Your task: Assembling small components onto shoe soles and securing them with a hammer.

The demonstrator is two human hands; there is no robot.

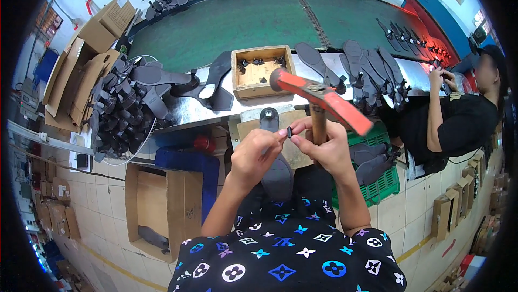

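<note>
My left hand (250, 157) is closed, thumb and fingertip pinching a small black piece (290, 132). My right hand (330, 150) is wrapped round the wooden handle of a hammer (342, 110) with a red head, which tilts up in front of the bench. The right fingertips also touch the small black piece, so the two hands meet at it. Below them a dark shoe sole (277, 183) lies lengthwise, its narrow end on a worn wooden block (295, 154). My left hand covers part of that sole.
An open wooden box (263, 95) of small black parts stands on the metal bench. Heeled soles are heaped in a wire basket (152, 140) at left. A green conveyor (232, 28) runs behind. At right are a green crate (377, 190) and a seated co-worker (464, 114). A cardboard box (186, 200) stands lower left.
</note>
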